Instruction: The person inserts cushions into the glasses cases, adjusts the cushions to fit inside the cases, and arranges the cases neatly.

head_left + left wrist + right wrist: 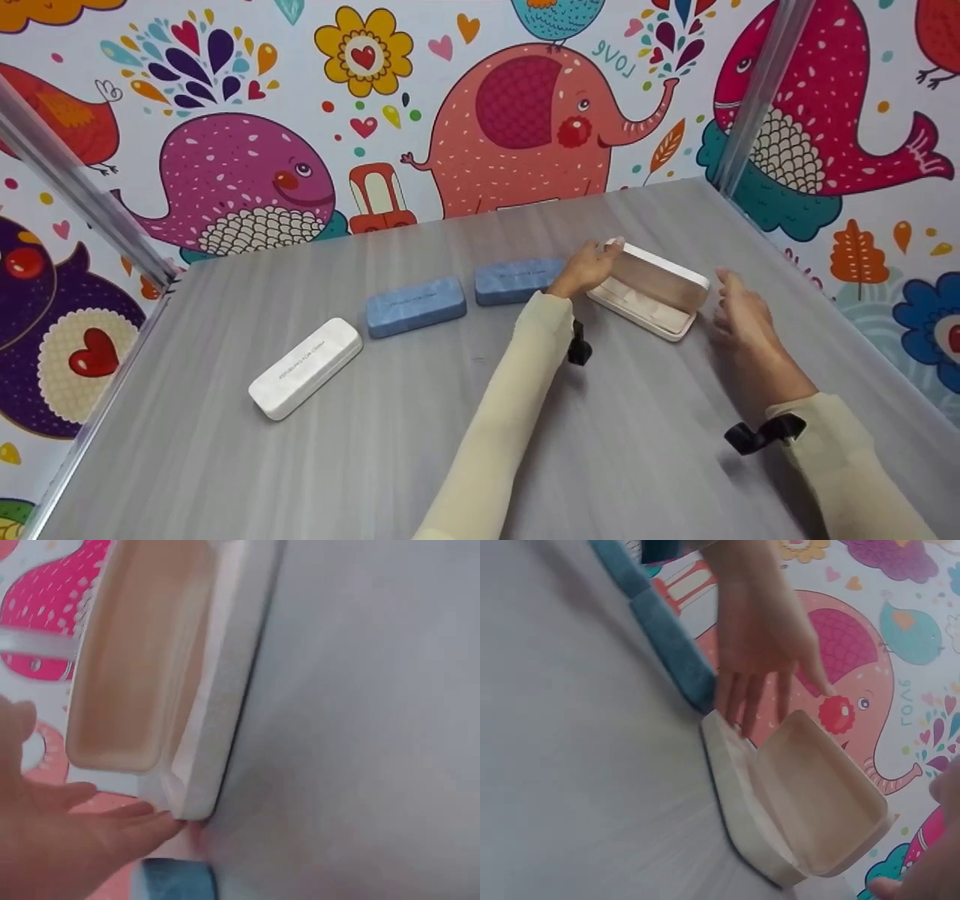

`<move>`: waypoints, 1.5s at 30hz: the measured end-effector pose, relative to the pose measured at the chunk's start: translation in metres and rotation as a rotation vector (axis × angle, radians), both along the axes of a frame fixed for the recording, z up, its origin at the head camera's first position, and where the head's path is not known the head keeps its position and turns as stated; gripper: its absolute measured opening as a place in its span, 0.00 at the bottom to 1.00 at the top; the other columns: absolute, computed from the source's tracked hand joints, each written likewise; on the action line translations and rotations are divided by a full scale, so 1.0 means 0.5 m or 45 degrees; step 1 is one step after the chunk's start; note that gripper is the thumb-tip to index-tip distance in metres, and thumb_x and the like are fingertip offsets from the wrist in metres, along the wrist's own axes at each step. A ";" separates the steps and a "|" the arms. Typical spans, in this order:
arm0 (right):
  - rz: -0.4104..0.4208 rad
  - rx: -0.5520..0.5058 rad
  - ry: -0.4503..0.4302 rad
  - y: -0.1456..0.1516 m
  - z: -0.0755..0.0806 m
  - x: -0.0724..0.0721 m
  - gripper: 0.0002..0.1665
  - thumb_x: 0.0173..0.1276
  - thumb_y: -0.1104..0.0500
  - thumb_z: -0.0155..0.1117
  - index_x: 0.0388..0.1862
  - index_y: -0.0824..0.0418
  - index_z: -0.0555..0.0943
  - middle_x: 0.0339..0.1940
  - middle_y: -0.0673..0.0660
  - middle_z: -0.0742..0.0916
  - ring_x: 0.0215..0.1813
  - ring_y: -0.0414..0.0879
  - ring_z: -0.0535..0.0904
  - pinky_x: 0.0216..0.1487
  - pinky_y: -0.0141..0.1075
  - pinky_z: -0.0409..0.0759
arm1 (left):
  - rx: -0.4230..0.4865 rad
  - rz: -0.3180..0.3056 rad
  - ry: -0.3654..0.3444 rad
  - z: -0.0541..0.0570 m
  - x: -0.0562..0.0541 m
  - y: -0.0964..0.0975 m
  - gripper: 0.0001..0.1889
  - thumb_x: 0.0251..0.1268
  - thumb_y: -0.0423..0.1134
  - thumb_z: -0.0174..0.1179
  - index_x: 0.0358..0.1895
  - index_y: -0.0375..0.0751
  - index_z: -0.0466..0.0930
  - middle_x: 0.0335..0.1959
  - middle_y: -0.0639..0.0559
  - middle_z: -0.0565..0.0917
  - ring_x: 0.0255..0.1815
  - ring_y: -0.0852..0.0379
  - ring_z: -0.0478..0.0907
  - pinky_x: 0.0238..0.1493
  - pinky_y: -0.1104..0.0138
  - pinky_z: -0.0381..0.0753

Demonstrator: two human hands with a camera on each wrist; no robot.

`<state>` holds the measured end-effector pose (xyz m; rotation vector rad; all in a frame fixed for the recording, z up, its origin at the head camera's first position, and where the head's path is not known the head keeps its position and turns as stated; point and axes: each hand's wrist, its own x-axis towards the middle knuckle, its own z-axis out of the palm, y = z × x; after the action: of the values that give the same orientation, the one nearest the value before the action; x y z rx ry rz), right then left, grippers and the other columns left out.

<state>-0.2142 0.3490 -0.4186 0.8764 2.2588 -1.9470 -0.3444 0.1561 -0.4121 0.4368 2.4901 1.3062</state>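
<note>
A white glasses case (679, 328) lies on the table with its lid raised, showing a beige lining; pale, creased material lies in its base. My left hand (589, 268) is at the case's left end. In the left wrist view, the left hand (67, 840) has its fingers extended, the fingertips at the case's near corner. The right wrist view shows that left hand (761, 637) with straight fingers and the thumb spread apart. Off the case's right end, my right hand (746, 315) hovers with loosely bent fingers, apart from it and holding nothing.
Left of the white open case sit two blue cases, one (517, 281) partly behind the left wrist and another (416, 307) farther left. A closed white case (306, 369) lies at an angle beyond them. A wall with cartoon animals (525, 127) borders the grey table (405, 427).
</note>
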 end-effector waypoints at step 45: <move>0.258 -0.385 -0.042 0.014 0.001 -0.017 0.60 0.69 0.37 0.61 0.80 0.72 0.45 0.37 0.45 0.84 0.42 0.36 0.83 0.50 0.37 0.86 | -0.028 0.212 0.105 0.004 0.018 0.018 0.25 0.72 0.54 0.59 0.56 0.35 0.81 0.51 0.44 0.86 0.46 0.55 0.79 0.53 0.64 0.80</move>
<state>-0.2228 0.3560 -0.4180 0.6140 1.8803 -2.0844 -0.3354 0.1653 -0.4102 0.2889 2.6556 1.3453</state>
